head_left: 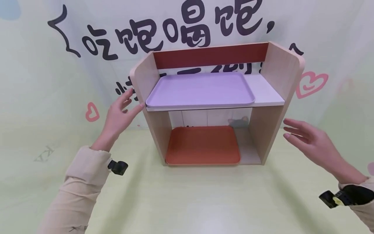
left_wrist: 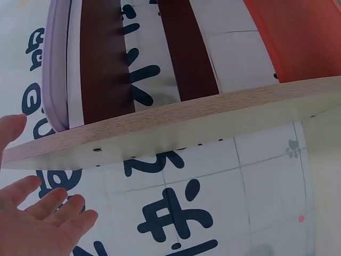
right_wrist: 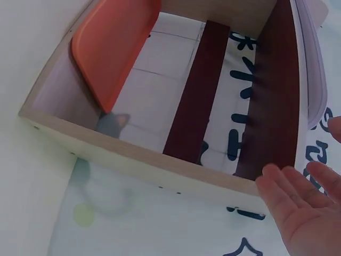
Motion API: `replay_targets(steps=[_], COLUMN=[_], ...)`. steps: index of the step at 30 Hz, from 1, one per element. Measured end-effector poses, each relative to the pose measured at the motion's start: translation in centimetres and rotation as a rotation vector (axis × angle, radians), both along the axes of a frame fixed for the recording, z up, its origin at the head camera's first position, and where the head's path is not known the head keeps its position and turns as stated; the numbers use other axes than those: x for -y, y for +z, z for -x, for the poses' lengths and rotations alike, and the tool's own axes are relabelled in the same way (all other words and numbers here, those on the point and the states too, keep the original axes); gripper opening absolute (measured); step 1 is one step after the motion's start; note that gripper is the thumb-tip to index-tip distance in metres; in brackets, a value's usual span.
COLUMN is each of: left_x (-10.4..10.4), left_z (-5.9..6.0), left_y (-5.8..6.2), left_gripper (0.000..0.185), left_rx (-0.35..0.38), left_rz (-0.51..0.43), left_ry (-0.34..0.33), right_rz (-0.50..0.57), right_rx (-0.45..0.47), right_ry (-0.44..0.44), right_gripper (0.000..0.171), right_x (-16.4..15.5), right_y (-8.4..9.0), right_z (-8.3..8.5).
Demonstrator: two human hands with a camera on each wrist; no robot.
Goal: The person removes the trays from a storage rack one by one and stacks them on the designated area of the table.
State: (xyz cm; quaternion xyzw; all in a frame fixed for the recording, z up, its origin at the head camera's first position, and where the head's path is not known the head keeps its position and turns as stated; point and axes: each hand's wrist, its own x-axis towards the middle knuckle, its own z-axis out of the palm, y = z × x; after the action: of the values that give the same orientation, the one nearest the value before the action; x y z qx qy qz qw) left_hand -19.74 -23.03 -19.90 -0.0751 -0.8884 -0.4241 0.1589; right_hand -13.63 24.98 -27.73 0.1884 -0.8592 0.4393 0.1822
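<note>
A small two-tier wooden shelf (head_left: 264,133) stands on the pale table. On its upper board lies a purple tray (head_left: 201,89), toward the left side. An orange tray (head_left: 203,146) rests on the bottom board, also left of centre. My left hand (head_left: 118,113) is beside the shelf's left side panel (left_wrist: 176,120), fingers extended and thumb near the front edge at the upper board. To the right, my right hand (head_left: 311,143) is near the right side panel (right_wrist: 144,154), its fingers extended toward it. Neither hand holds anything.
Behind the shelf hangs a light cloth backdrop (head_left: 58,94) with black lettering and pink hearts. A dark red strip (head_left: 210,56) spans the top back of the shelf. Each wrist carries a small black camera. The pale table (head_left: 187,198) extends in front of the shelf.
</note>
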Motion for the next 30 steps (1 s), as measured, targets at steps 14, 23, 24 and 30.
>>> replay_targets(steps=[14,23,24,30], left_x=[-0.7,-1.4,-1.5,-1.6], left_z=[1.8,2.1,2.2,2.4], left_y=[2.1,2.1,2.1,2.1], left_gripper=[0.068,0.062,0.061,0.057], left_rx=[0.024,0.044,0.038,0.018], left_rz=[0.007,-0.020,-0.025,-0.058], left_ry=[0.058,0.070,0.070,0.084], right_rz=[-0.042,-0.052,-0.058,-0.064], right_rx=[-0.057,-0.063,-0.064,-0.033], right_ry=[0.048,0.055,0.049,0.038], right_gripper=[0.035,0.034,0.034,0.036], right_x=[2.3,3.7,3.8,4.5], right_y=[3.7,4.3,4.4,6.0], right_z=[1.6,1.9,2.0,2.9])
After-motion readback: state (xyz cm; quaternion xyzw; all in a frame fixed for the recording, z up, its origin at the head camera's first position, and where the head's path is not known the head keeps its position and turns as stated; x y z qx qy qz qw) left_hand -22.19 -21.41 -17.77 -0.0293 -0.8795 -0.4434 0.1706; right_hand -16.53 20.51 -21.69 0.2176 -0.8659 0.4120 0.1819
